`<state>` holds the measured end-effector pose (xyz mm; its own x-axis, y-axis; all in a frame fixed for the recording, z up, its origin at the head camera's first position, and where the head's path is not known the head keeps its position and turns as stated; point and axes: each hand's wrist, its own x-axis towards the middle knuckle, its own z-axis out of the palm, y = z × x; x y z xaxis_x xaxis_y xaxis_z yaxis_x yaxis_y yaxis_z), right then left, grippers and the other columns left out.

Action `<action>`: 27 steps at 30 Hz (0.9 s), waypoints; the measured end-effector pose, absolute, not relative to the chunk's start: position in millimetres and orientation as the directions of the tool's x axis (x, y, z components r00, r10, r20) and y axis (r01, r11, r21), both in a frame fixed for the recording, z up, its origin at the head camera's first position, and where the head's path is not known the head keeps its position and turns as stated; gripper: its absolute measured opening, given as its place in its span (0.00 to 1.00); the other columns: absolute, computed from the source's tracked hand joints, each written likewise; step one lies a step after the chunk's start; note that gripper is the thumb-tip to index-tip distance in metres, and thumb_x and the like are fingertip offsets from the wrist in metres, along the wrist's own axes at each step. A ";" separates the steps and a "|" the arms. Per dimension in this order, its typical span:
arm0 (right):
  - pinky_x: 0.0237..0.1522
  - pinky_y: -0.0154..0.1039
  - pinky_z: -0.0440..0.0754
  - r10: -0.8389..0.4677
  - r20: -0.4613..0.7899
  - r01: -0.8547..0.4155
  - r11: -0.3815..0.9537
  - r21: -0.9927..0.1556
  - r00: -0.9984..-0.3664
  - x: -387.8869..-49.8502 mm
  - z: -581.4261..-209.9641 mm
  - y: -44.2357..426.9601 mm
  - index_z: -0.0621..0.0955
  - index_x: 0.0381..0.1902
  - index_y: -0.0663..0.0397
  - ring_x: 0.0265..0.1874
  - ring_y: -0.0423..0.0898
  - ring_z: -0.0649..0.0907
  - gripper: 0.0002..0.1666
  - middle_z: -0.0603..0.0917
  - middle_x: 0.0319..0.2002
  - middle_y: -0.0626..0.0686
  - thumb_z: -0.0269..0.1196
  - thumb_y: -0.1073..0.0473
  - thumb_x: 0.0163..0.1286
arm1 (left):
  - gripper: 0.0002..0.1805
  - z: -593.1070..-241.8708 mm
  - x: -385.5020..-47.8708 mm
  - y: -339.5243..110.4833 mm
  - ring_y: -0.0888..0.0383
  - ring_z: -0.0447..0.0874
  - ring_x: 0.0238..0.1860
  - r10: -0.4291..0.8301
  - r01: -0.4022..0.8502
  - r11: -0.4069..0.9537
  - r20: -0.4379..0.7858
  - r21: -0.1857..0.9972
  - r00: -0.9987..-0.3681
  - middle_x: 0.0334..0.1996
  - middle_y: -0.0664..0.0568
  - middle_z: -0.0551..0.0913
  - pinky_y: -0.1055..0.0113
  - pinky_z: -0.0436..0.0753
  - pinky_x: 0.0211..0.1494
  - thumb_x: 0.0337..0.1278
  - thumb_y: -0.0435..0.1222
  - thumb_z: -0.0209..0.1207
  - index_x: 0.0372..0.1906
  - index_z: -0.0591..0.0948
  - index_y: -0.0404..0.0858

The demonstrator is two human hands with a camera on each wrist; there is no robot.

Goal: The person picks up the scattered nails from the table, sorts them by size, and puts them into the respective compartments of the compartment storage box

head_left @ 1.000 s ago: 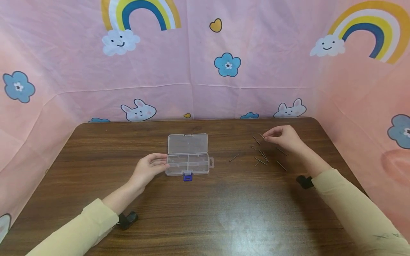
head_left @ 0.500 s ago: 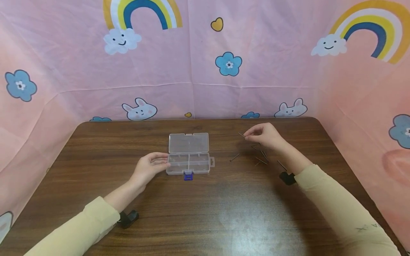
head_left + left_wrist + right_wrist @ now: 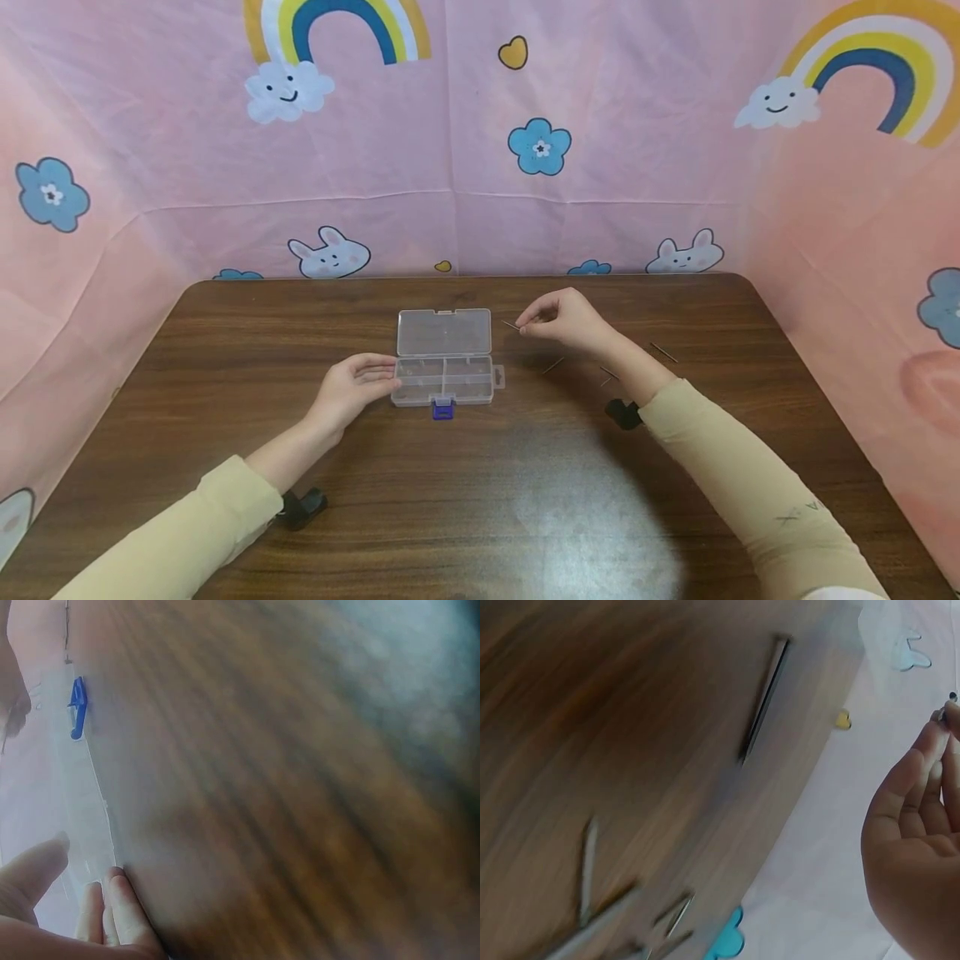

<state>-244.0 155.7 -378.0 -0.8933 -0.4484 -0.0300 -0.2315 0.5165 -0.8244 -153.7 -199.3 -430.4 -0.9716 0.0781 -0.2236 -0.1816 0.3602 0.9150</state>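
A clear plastic compartment box [image 3: 468, 381] lies on the table with its lid [image 3: 444, 332] folded back and its blue latch [image 3: 443, 410] at the front. My left hand [image 3: 352, 387] holds the box's left end, thumb near the front corner; the left wrist view shows the thumb [image 3: 37, 874] and fingers on either side of that end. Between the thumb and fingertips of my right hand [image 3: 566, 321] is a thin metal nail [image 3: 511, 325], held above the table just right of the lid. A loose nail [image 3: 765, 701] lies below that hand.
Several more nails are scattered on the brown table [image 3: 480, 517], such as one nail [image 3: 663, 352] at the right; my right forearm hides some. A hanging tab [image 3: 499, 377] juts from the box's right side. A pink printed cloth [image 3: 480, 167] stands behind and at the sides.
My right hand has moved left with the nail, from the far right of the scattered nails to beside the lid. My left hand and the box have stayed in place.
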 end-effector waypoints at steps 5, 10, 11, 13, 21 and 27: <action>0.41 0.33 0.84 -0.493 -0.012 -0.275 0.505 -0.818 -0.870 -244.6 -382.6 136.1 0.92 0.42 0.60 0.37 0.39 0.84 0.06 0.93 0.42 0.58 0.71 0.65 0.70 | 0.28 -429.6 -154.8 -199.6 0.62 0.85 0.58 0.084 -0.180 0.348 -0.222 0.920 -0.972 0.67 0.33 0.81 0.82 0.82 0.55 0.71 0.36 0.67 0.70 0.76 0.29; 0.40 0.31 0.84 -0.527 -0.007 -0.289 0.478 -0.830 -0.850 -244.0 -388.4 119.2 0.92 0.40 0.61 0.34 0.37 0.83 0.05 0.93 0.38 0.56 0.71 0.67 0.68 | 0.28 -428.4 -155.3 -198.7 0.57 0.86 0.60 0.085 -0.188 0.352 -0.231 0.917 -0.969 0.67 0.34 0.81 0.82 0.83 0.55 0.71 0.36 0.67 0.69 0.76 0.29; 0.40 0.31 0.84 -0.534 -0.003 -0.294 0.471 -0.832 -0.846 -243.9 -389.5 116.3 0.92 0.40 0.62 0.33 0.36 0.83 0.05 0.93 0.37 0.56 0.71 0.67 0.68 | 0.28 -428.6 -155.5 -198.7 0.55 0.86 0.61 0.085 -0.189 0.354 -0.233 0.916 -0.969 0.67 0.34 0.81 0.81 0.83 0.56 0.71 0.37 0.67 0.69 0.76 0.29; 0.40 0.31 0.84 -0.545 -0.003 -0.298 0.462 -0.835 -0.838 -243.8 -391.8 111.5 0.92 0.40 0.62 0.33 0.35 0.83 0.05 0.93 0.37 0.57 0.71 0.67 0.68 | 0.28 -429.0 -155.9 -198.8 0.53 0.85 0.62 0.084 -0.191 0.355 -0.234 0.915 -0.969 0.67 0.34 0.81 0.81 0.83 0.56 0.71 0.36 0.68 0.69 0.76 0.29; 0.41 0.31 0.85 -0.576 -0.016 -0.305 0.457 -0.836 -0.818 -244.8 -396.2 98.1 0.92 0.40 0.61 0.34 0.36 0.84 0.05 0.93 0.40 0.58 0.71 0.67 0.69 | 0.28 -430.6 -158.8 -200.8 0.56 0.86 0.60 0.083 -0.188 0.355 -0.231 0.916 -0.969 0.67 0.34 0.82 0.81 0.83 0.55 0.71 0.37 0.68 0.69 0.76 0.29; 0.41 0.30 0.84 -0.615 -0.004 -0.362 0.470 -0.805 -0.789 -243.7 -400.4 90.6 0.92 0.39 0.61 0.33 0.36 0.83 0.06 0.93 0.38 0.57 0.69 0.68 0.70 | 0.29 -429.9 -159.7 -201.4 0.51 0.84 0.64 0.081 -0.195 0.361 -0.239 0.912 -0.968 0.67 0.34 0.81 0.80 0.84 0.57 0.71 0.37 0.68 0.70 0.76 0.30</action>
